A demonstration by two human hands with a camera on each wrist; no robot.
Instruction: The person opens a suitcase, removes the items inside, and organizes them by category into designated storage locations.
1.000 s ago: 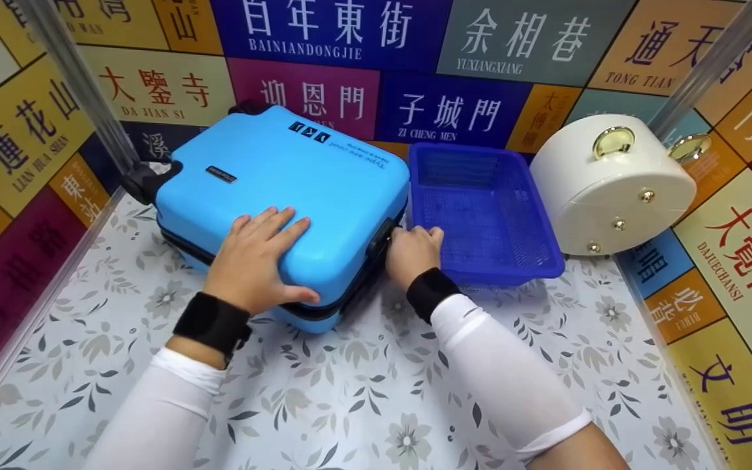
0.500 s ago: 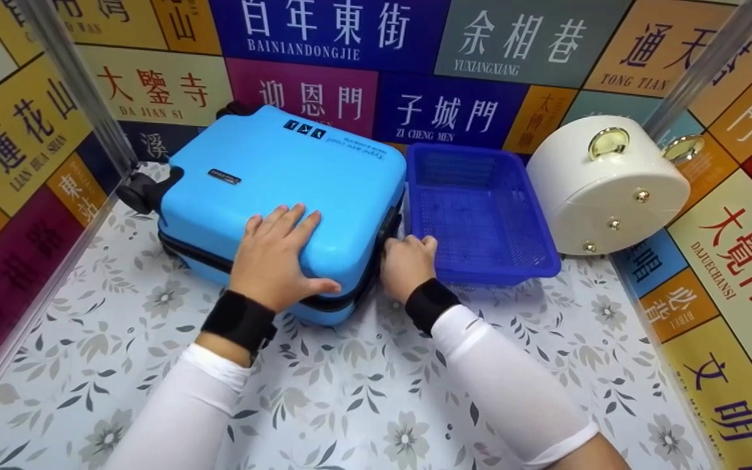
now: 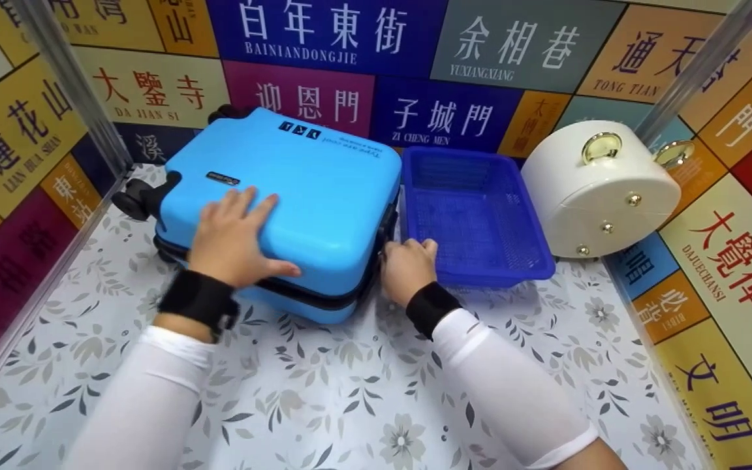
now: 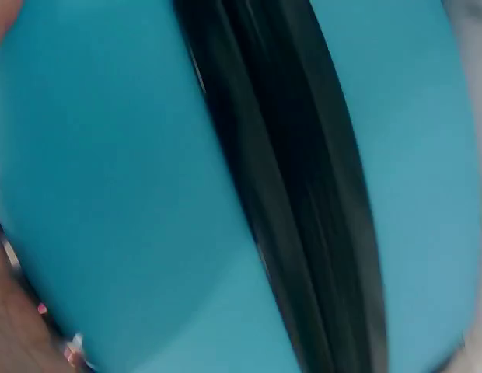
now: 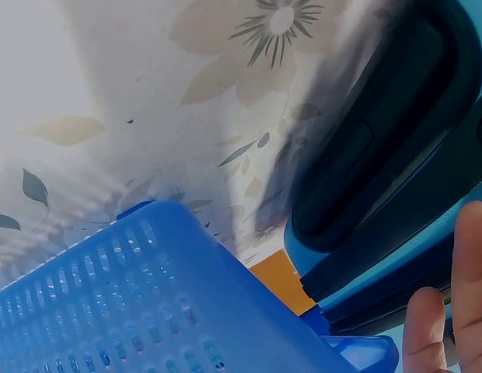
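A bright blue hard-shell suitcase (image 3: 324,189) lies flat on the flowered table (image 3: 350,391), wheels (image 3: 131,202) to the left. My left hand (image 3: 229,238) rests flat on its lid, fingers straight and thumb spread. The left wrist view is filled by the blue shell (image 4: 109,194) and its black seam (image 4: 295,194). My right hand (image 3: 407,264) sits at the suitcase's right side beside the black handle (image 5: 381,155), fingers curled downward. Two fingers (image 5: 470,272) show by the shell's edge. Whether they hold anything is hidden.
A blue plastic mesh basket (image 3: 532,261) stands right of the suitcase, touching my right hand's side (image 5: 148,303). A white round case (image 3: 601,186) with gold fittings lies at the far right. Colourful sign-covered walls close in the table on three sides.
My left hand slid left across the lid, toward the wheel end. The suitcase turned slightly. My right hand stayed at the suitcase's right side.
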